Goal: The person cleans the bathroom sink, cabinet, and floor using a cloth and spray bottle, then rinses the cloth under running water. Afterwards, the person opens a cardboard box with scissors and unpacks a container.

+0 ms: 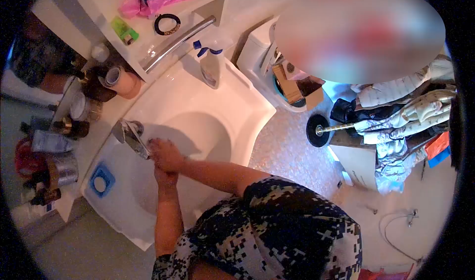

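Both hands meet under a metal faucet [133,140] over a white washbasin [247,104]. My right hand [168,155] reaches in from the right, its fingers closed over my left hand beside the spout. Rising from below, my left hand [165,175] is mostly covered by the right one, and its fingers are hidden. A blue soap dish [102,180] with a pale round piece lies on the basin's near-left corner. A spray bottle [211,68] with a blue trigger stands on the basin's far rim.
Bottles and jars [69,126] crowd the left ledge, near a pinkish cup [123,83]. Above are a shelf with a green packet [123,30] and a metal rail [180,43]. To the right stand a bin with cardboard [292,89] and a rack of clothes [396,116].
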The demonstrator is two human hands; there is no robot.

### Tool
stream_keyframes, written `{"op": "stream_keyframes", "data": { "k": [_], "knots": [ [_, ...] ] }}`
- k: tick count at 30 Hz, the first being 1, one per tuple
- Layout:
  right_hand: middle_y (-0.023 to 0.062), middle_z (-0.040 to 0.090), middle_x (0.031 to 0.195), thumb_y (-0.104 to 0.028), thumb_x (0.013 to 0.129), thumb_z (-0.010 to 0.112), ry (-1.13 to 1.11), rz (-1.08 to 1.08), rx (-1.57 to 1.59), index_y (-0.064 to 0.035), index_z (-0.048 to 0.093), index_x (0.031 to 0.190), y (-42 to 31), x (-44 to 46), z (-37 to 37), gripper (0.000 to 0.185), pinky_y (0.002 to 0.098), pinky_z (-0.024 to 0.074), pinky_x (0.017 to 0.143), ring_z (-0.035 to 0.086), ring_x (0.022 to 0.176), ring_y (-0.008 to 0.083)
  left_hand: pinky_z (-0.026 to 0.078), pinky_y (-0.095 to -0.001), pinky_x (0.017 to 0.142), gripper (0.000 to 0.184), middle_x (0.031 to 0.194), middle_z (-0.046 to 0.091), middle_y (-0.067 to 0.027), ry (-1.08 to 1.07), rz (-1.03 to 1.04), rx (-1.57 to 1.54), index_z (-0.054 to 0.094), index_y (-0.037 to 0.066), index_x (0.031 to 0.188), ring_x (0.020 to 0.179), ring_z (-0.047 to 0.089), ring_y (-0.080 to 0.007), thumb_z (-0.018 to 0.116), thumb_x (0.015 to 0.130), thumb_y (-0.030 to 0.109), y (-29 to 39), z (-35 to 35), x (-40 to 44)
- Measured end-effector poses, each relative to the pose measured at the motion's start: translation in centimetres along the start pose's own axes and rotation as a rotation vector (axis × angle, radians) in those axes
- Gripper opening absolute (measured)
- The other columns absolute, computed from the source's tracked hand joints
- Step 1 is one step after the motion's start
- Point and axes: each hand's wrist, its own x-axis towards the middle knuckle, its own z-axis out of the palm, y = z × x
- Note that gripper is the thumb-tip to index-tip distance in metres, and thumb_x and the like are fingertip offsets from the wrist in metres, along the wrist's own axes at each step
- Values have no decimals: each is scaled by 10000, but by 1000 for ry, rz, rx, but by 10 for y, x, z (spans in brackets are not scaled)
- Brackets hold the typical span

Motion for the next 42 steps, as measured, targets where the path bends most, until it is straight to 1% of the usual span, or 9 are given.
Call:
{"op": "stream_keyframes", "data": {
  "k": [4,12,17,22,28,30,34,38,42],
  "knots": [
    [131,464,1253,-329,843,490,-519,187,299,-178,576,1112,14,28,-28,320,591,362,875,460,1120,375,306,-402,1033,431,1319,447,-76,-29,-18,-96,428,111,1291,1239,384,-236,351,950,364,18,40,-11],
    [156,552,1160,-345,843,498,196,91,-133,-91,618,1020,-14,-24,54,332,618,372,841,482,1123,320,318,-391,1028,433,1306,456,-110,-1,-57,-106,441,80,1280,1216,408,-261,402,929,330,19,60,-13],
    [156,563,1078,-304,808,527,-441,296,269,-114,620,990,21,21,-26,279,610,341,865,491,1075,303,300,-378,1038,449,1324,441,-122,193,48,0,451,64,1273,1223,401,-267,429,916,335,15,25,-17],
    [163,540,1142,-279,788,543,-8,76,33,-59,589,1028,-15,-27,4,329,547,354,920,506,1055,361,343,-378,1010,431,1321,441,-129,-516,-120,-666,442,20,1267,1200,430,-262,417,928,285,9,-25,22],
    [200,546,1040,-175,738,578,-235,392,482,-40,569,1014,-1,20,-44,308,439,429,855,528,985,374,400,-392,930,421,1198,512,-119,148,162,-56,463,47,1220,1085,498,-251,364,946,350,10,28,-5],
    [193,526,1128,-132,772,536,-248,-38,376,-46,519,1121,-2,-16,-8,360,427,418,893,514,1043,377,393,-390,940,400,1215,504,-108,-473,217,-208,441,50,1255,1097,492,-238,338,962,303,17,-22,13],
    [189,539,1133,-168,793,512,-336,-69,72,-51,517,1140,3,1,-13,366,433,405,913,500,1072,376,404,-406,916,411,1127,555,-90,-143,-57,-1061,486,52,1184,1022,529,-250,347,949,359,7,-9,11],
    [183,548,1142,-213,819,481,-318,-4,-86,-58,518,1159,14,15,-15,375,440,396,925,492,1092,373,408,-413,905,427,1091,581,-85,291,56,-194,516,60,1129,1004,546,-250,350,939,404,4,58,-14],
    [169,548,1156,-281,855,448,-243,73,73,-67,527,1165,24,4,-6,385,455,400,913,508,1080,364,423,-404,907,334,1125,571,-95,-152,45,-320,515,52,1129,1035,541,-234,397,942,303,19,10,-2]
  ]
}}
